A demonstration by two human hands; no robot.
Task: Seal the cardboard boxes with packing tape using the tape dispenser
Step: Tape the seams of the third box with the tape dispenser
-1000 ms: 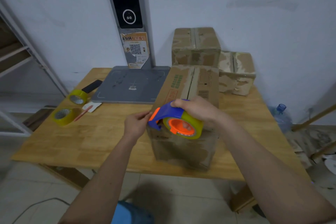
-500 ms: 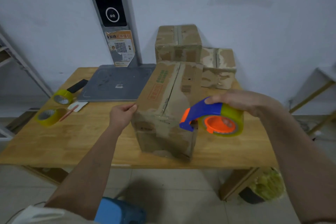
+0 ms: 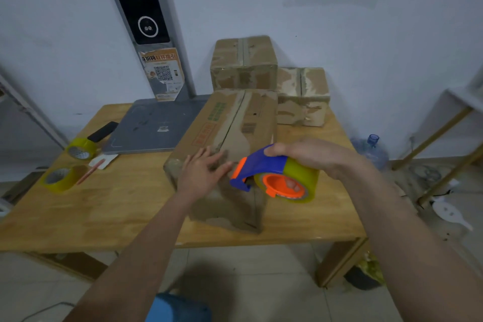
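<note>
Pressing flat on the near top edge of the cardboard box (image 3: 230, 138), the left hand (image 3: 201, 175) has fingers spread and straight, palm down over the centre seam; the right hand (image 3: 311, 157) is curled over the tape dispenser (image 3: 271, 178), gripping its blue hood with fingertips showing inside the orange core. The box sits at the near middle of the wooden table (image 3: 104, 206), its front face just inside the near edge. Dispenser's blue nose hangs right beside the left fingers, just off the box's near right corner; whether tape is already stuck to the cardboard cannot be told

Risks as judged from here:
- nose and cutter sit very close to the left fingers, so a pull toward the left could nick them
- the seam looks slightly gapped, so tape may bridge or wrinkle if the flaps are not held shut
- the box is near the table edge, and a hard downward pull on the front face could drag it off
- if the loose tape end folds back on the roll, the start is lost

Two taped boxes (image 3: 244, 63) stand far behind, spare tape rolls (image 3: 81, 148) lie far left
</note>
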